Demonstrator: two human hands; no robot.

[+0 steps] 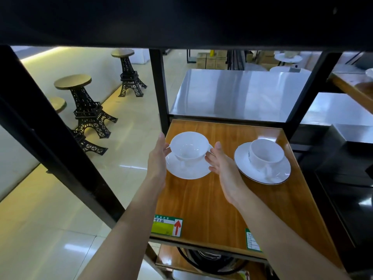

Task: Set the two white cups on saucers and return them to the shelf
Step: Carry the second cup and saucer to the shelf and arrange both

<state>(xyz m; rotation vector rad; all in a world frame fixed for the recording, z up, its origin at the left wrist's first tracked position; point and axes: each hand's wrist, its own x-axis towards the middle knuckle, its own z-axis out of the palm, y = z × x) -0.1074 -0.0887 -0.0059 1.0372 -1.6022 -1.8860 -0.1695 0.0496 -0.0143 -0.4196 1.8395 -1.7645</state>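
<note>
Both hands are in at the shelf [222,199] now, one each side of the left cup [188,146], which sits on its saucer [187,170] toward the shelf's left rear. The left hand [158,158] is open and flat-fingered, its fingertips at the cup's left side just above the saucer rim; the right hand [219,160] is open too, thumb up, fingers curled toward the cup's right side. Whether either one is actually pressing the china or only cradling it, I can't tell from here, and I can't tell if the saucer is fully down on the wood.

Over on the right, the second cup [266,153] is already seated on its dark-rimmed saucer [242,164], well clear of both hands, so that pair looks done.

So this reads as the final placing of the left pair. The thing to get right: keep the saucer level and carry the load from under its rim rather than by the cup (a cup pushed sideways will skate on a glazed saucer). Ease both hands away evenly, outward and back, and mind the black upright post [160,87] just behind the left hand. Leave a gap between the two saucers so the rims don't knock.
</note>
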